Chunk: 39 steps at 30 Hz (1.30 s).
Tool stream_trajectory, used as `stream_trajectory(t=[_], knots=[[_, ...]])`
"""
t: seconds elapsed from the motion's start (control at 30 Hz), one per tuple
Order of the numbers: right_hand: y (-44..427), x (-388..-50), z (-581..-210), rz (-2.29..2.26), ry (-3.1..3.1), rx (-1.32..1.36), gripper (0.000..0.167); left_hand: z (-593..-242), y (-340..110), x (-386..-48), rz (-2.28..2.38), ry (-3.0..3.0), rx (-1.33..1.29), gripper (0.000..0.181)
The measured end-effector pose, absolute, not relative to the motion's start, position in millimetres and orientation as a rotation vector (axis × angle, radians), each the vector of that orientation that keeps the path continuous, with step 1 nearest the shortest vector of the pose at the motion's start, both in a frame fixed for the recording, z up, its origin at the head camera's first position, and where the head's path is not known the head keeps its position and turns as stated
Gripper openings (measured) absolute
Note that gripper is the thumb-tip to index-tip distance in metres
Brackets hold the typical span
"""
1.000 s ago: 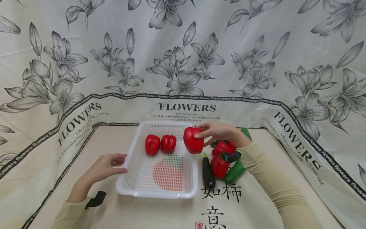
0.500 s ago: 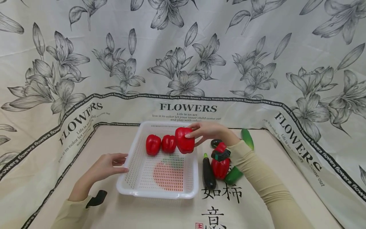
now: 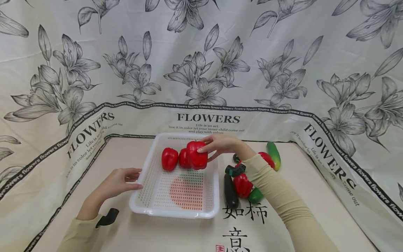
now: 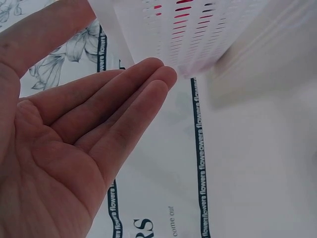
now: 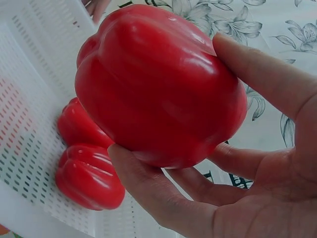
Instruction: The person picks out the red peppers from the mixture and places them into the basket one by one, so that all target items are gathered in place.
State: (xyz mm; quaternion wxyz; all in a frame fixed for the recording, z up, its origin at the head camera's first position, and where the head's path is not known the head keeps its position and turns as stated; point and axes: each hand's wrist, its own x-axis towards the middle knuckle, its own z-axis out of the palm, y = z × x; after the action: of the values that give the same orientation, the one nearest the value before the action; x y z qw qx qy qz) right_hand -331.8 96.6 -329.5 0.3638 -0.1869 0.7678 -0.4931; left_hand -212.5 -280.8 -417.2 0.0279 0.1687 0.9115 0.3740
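My right hand (image 3: 223, 144) grips a red bell pepper (image 3: 197, 155) between thumb and fingers, held over the back right part of a white perforated basket (image 3: 173, 212). The right wrist view shows the thumb on one side of this pepper and fingertips on the other. Inside the basket lie two more red bell peppers, one on the left (image 3: 169, 159) and one (image 3: 183, 159) partly hidden behind the held one. At the basket's left side is my left hand (image 3: 118, 182), its fingers loosely extended; in the left wrist view the fingertips (image 4: 161, 74) lie near the basket wall and hold nothing.
Right of the basket lie a dark eggplant (image 3: 231, 192), a red bell pepper (image 3: 242, 185), a green vegetable (image 3: 255, 196) and a cucumber (image 3: 274, 155). Another red item (image 3: 266, 158) is partly behind my right sleeve. A flower-printed cloth (image 3: 201, 70) hangs behind the table.
My right hand has moved left with the bell pepper, from the basket's right rim to over its inside, now overlapping a pepper there. The left hand stays beside the basket.
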Motion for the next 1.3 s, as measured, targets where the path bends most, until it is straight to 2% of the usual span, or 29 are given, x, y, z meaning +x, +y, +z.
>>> stream_trajectory(t=[0.53,1.13,1.3], knots=[[70,-339,-347,-1.293,1.889,-0.433,0.05,-415,-281,-213,1.178,2.8,0.517,0.062],[45,-347,-384,-1.26,1.877,-0.373,0.05,-415,-281,-209,1.173,2.798,0.505,0.064],[38,-346,-390,-1.259,1.869,-0.357,0.055,-415,-281,-209,1.18,2.792,0.523,0.063]])
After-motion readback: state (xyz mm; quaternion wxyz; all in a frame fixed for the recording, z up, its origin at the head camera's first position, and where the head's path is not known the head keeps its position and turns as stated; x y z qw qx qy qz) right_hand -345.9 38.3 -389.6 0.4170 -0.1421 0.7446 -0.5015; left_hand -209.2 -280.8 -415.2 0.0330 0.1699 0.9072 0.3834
